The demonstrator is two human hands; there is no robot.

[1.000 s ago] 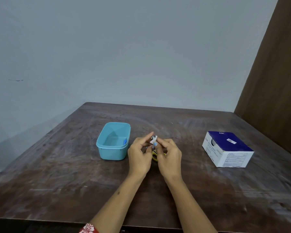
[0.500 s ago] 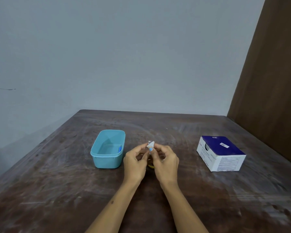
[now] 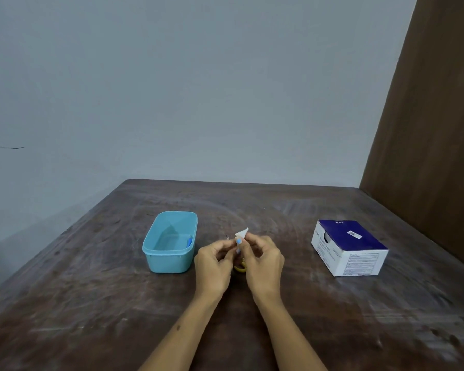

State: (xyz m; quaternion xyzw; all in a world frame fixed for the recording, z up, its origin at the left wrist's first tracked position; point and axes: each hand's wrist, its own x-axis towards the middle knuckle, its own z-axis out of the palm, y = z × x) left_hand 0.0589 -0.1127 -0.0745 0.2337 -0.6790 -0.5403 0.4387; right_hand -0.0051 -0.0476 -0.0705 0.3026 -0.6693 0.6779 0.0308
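Observation:
Over the middle of the dark wooden table (image 3: 91, 303), my left hand (image 3: 213, 266) and my right hand (image 3: 263, 263) meet fingertip to fingertip. Together they pinch a small white packet (image 3: 242, 233) with a blue part on it; its white corner sticks up above the fingers. A yellow thing (image 3: 240, 268) lies on the table between the hands, mostly hidden. Left of the hands stands an open light-blue plastic tub (image 3: 169, 243) with a small blue item (image 3: 189, 241) against its right inner wall.
A blue-topped white cardboard box (image 3: 350, 247) sits on the table to the right. A brown wooden panel (image 3: 426, 129) rises along the right side, and a pale wall stands behind the table's far edge.
The camera tilted, so the scene sits lower in view. My hands stayed together on the small packet and worked it slightly; the tub and box did not move.

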